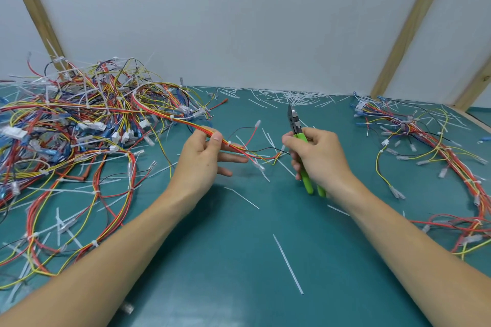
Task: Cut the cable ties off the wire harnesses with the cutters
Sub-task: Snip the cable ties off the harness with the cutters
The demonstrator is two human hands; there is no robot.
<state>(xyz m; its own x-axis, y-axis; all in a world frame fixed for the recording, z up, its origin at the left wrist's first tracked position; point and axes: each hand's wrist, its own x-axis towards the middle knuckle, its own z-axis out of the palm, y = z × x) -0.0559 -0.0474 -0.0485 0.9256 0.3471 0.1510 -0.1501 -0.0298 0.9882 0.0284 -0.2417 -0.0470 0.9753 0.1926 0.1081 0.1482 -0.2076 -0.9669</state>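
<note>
A teal table top (239, 260) fills the lower frame. Behind it stands a pale grey-white wall (239, 21), crossed by slanted wooden battens at upper left (34, 8) and upper right (409, 24).

Teal table (239, 260): harness heap (79, 125) left, harnesses (430, 146) right, cut ties (288, 264) scattered.

text: none readable | labels: none | brands: none legible on the cutters (299, 132) | numbers: none | signs: none on the surface (239, 260) or the wall panels (239, 21)
</note>
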